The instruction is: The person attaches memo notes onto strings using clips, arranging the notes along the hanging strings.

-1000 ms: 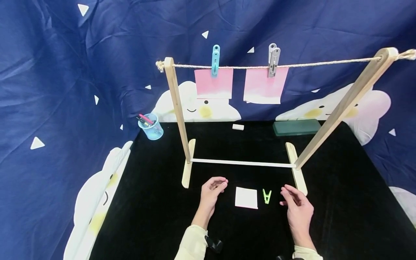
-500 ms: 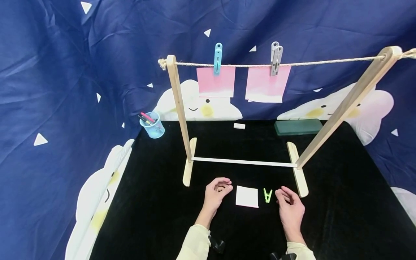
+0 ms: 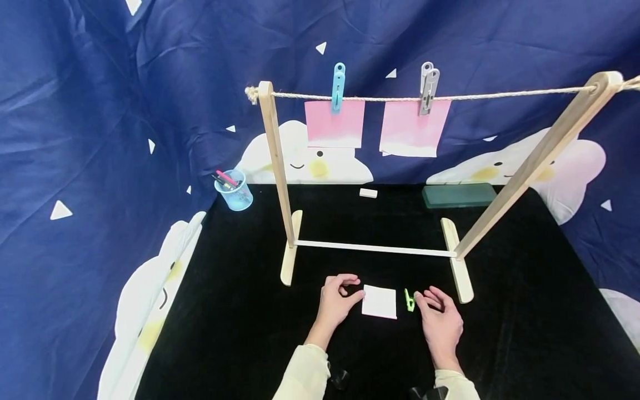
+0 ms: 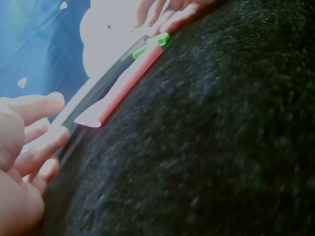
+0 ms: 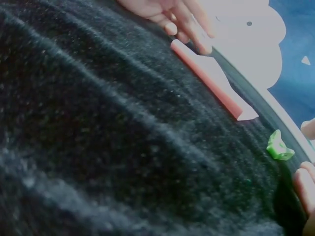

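A small sheet of paper [image 3: 379, 302], white above with a pink edge, lies on the black cloth in the head view. In both wrist views it shows pink, its near edge bent. My left hand [image 3: 336, 300] is at its left side, thumb close to the edge, fingers loosely bent and holding nothing. To the sheet's right lies a green clothespin [image 3: 409, 300]. Beside it is my right hand [image 3: 441, 322], thumb tip at the clothespin in the head view. The right wrist view shows the clothespin [image 5: 280, 146] on the cloth, just off the fingers [image 5: 306, 184].
Behind the hands stands a wooden rack [image 3: 278, 166] with a rope [image 3: 500, 96]. Two pink sheets hang there from a blue clothespin [image 3: 338, 89] and a grey clothespin [image 3: 428, 91]. A pen cup [image 3: 235, 191], a white block [image 3: 368, 193] and a green case [image 3: 459, 195] are farther back.
My left hand has moved right to the edge of the paper. My right hand has moved left to the green clothespin. The paper and rack stay in place.
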`<state>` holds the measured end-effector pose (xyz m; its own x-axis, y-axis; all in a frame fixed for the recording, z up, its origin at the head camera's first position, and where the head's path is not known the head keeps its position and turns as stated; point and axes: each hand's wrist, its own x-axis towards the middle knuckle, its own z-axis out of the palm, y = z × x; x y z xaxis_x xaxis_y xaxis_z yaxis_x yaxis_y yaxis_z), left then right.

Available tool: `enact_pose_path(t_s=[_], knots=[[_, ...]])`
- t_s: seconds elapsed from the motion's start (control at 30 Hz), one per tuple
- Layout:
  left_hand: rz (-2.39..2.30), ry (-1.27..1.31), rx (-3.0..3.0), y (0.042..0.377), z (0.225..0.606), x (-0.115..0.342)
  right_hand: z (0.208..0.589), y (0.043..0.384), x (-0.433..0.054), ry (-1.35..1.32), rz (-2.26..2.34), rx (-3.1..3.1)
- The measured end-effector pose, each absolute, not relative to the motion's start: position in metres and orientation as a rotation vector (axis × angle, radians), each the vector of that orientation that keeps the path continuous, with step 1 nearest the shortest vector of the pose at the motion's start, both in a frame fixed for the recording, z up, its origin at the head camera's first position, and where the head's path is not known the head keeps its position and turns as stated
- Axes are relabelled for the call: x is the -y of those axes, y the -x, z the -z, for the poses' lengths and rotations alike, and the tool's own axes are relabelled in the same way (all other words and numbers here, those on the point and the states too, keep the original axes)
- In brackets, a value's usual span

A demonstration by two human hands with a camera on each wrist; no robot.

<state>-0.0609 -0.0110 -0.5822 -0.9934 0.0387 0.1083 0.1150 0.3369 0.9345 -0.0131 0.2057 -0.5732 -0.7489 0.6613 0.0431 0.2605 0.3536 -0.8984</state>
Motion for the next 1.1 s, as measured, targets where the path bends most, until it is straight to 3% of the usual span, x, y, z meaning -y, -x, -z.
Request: enact_pose_path(t_s=[0.27, 0.77, 1.1], knots=[[1.662, -0.006, 2.631, 0.057, 0.577, 0.0, 0.576, 0.015, -0.199, 0.787, -1.302, 2.291], [1.511, -0.079, 2.648, 0.057, 0.578, -0.013, 0.58, 0.017, -0.199, 0.733, -1.137, 2.344], [1.553, -0.038, 2.585, 0.057, 0.581, -0.014, 0.574, 0.021, -0.196, 0.855, -1.104, 2.414]])
